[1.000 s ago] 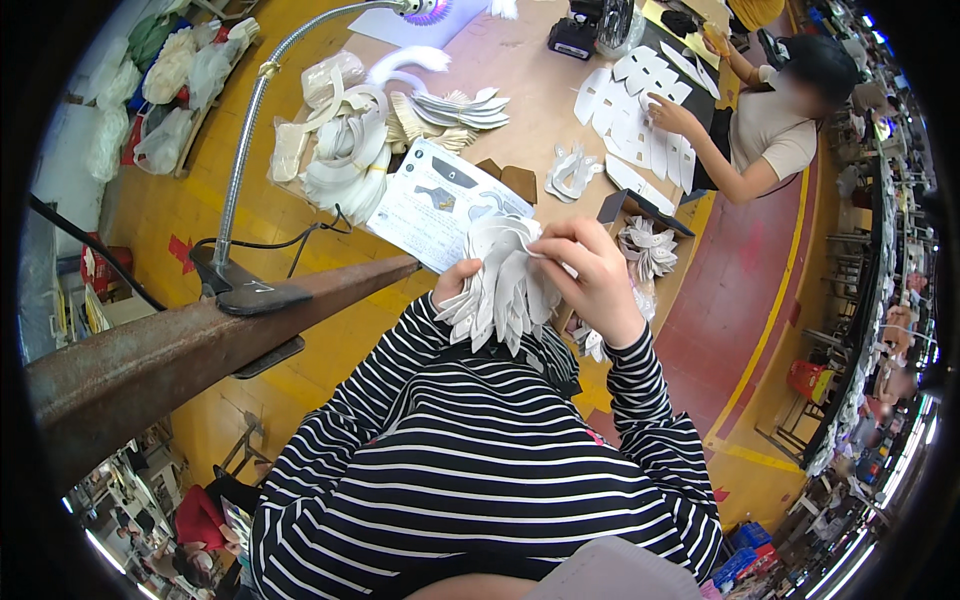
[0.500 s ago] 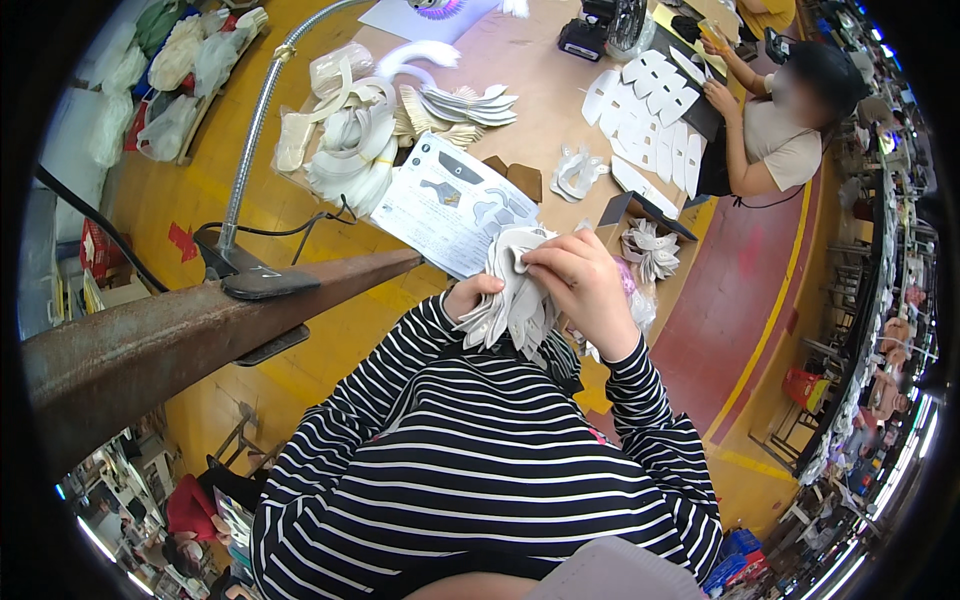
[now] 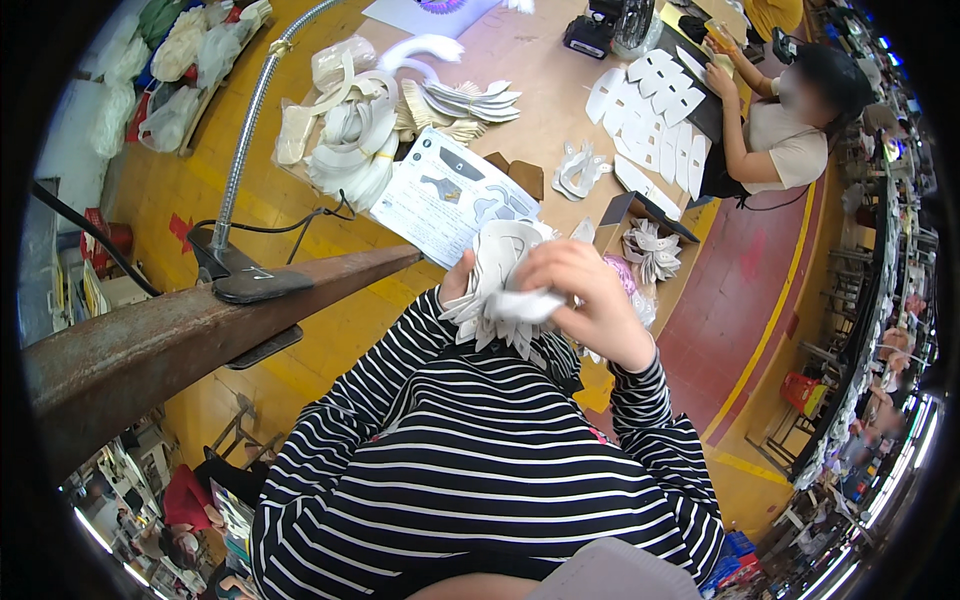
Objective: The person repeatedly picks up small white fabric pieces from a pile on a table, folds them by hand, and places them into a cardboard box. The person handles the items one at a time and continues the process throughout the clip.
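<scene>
Cut-out stack held at your chest

Cut-out stack [image 3: 505,285] of white shaped pieces sits between both hands above your striped front, nearer than half a second ago, so the sorting continues in hand, off the workbench [image 3: 540,120]; your right hand [image 3: 585,300] closes round its right side, fingers curled over a piece; your left hand [image 3: 457,285], mostly hidden behind, grips the left edge.

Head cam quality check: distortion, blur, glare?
Head view: strong fisheye, black rim all round, the rusty beam bows; the right hand on the white cut pieces is fairly sharp; the table is evenly lit, without harsh glare.
</scene>
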Demonstrator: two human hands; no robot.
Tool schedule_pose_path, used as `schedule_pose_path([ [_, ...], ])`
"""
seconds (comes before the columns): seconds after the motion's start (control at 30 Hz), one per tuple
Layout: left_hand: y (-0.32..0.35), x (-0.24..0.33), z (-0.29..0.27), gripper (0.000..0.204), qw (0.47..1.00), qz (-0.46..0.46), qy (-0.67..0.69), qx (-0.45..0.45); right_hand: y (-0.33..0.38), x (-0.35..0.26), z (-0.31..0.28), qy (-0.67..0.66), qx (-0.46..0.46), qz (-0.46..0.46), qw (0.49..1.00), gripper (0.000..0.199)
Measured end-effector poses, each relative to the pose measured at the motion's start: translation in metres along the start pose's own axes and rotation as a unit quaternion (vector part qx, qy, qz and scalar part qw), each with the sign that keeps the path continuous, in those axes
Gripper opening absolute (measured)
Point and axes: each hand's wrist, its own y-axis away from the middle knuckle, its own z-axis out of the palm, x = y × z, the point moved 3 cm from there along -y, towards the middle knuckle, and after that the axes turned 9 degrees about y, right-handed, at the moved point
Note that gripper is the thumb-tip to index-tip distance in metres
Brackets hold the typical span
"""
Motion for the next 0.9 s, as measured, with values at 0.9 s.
schedule_pose_path([
  [0.9, 0.030, 0.031, -0.010, 0.093, 0.982, 0.142, 0.004, 0.128, 0.009, 0.360, 0.118, 0.416, -0.106, 0.332, 0.840, 0.031],
])
